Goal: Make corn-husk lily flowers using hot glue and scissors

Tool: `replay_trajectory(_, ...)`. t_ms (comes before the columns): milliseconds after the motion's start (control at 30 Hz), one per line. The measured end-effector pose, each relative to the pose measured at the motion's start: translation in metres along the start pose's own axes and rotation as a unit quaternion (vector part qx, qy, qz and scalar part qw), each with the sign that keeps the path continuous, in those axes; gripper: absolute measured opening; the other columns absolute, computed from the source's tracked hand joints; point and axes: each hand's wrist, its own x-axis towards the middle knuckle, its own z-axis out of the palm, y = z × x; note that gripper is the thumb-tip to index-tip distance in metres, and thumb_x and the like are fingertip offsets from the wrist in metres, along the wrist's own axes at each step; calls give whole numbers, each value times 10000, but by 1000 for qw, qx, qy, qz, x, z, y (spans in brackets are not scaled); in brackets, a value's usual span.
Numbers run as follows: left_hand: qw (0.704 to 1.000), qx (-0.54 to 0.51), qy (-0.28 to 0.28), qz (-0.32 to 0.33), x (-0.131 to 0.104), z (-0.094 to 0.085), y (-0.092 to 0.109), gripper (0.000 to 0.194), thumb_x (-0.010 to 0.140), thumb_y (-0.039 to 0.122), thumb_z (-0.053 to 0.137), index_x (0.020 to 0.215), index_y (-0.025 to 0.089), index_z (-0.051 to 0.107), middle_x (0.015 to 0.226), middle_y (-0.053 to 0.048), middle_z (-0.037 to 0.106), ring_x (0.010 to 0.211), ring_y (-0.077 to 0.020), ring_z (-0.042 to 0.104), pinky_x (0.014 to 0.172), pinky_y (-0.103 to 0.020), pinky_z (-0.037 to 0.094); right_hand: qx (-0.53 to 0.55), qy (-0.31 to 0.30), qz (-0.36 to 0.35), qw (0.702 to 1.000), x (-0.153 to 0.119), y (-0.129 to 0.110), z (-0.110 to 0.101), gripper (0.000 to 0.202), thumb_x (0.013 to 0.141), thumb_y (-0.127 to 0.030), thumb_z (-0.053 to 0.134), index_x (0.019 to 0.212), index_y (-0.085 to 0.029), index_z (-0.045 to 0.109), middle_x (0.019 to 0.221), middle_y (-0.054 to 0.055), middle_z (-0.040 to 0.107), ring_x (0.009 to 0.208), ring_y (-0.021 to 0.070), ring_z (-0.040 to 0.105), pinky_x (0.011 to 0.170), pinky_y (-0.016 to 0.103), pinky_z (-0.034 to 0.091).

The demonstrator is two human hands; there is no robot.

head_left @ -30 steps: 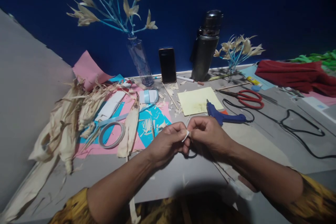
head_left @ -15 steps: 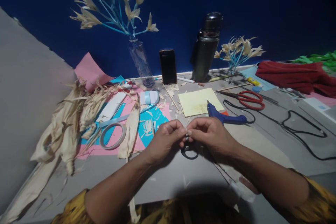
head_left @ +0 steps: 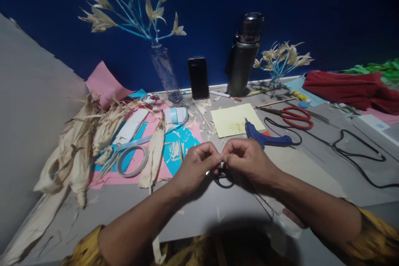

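Note:
My left hand (head_left: pixel 199 166) and my right hand (head_left: pixel 246 158) meet at the fingertips, each closed in a pinch. What they pinch is too small and too covered by the fingers to name. Just below the fingertips shows a black looped handle (head_left: pixel 225 185), likely of small scissors; I cannot tell whether it is touched. Ahead of my right hand lies a blue glue gun (head_left: pixel 264 136) beside a pale yellow paper (head_left: pixel 230 118). Left of my left hand, pale cut scraps lie on blue paper (head_left: pixel 170 162), with a long dried husk piece (head_left: pixel 156 153) nearby.
A roll of tape (head_left: pixel 120 166) and a heap of dried husks (head_left: pixel 79 145) lie at left. Along the wall stand a glass vase (head_left: pixel 165 75) of husk flowers, a phone (head_left: pixel 198 79) and a flask (head_left: pixel 245 58). Red-handled scissors (head_left: pixel 301 117) and a black cord (head_left: pixel 352 158) are at right.
My fingertips have drawn slightly closer together, and the pale bit seen between them is now hidden. The view has shifted a little; the table things stay put.

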Motion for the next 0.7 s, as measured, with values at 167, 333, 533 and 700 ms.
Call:
replay_trajectory(167,987,-126,-67,-76,4,1,-3,385,707,443,829,687,146,585,589,-25,621,524,-107,532,581,-243,406,127,-48,47,990,1,-1,2,114,715,-192,688,627,-159,623,559,8,671,540,158,668,550,250,475)
replay_trajectory(333,983,-141,-82,-83,2,-1,-2,383,716,431,830,691,139,584,649,-46,663,512,-92,535,574,-236,422,169,-77,59,981,2,-1,2,134,720,-196,704,624,-160,618,575,19,689,565,178,690,606,292,524)
replay_trajectory(533,992,-113,-27,-42,4,1,-1,345,744,390,812,702,130,589,617,-27,632,535,-85,534,558,-206,390,90,-32,26,995,2,1,0,82,728,-182,671,654,-159,645,602,14,670,608,167,660,618,277,493)
replay_trajectory(700,993,-70,89,22,2,1,4,242,752,319,780,874,193,613,648,50,553,531,-86,493,546,-218,390,-56,45,-54,996,0,0,-1,89,751,-194,610,667,-171,627,595,-9,620,548,131,549,530,242,409)
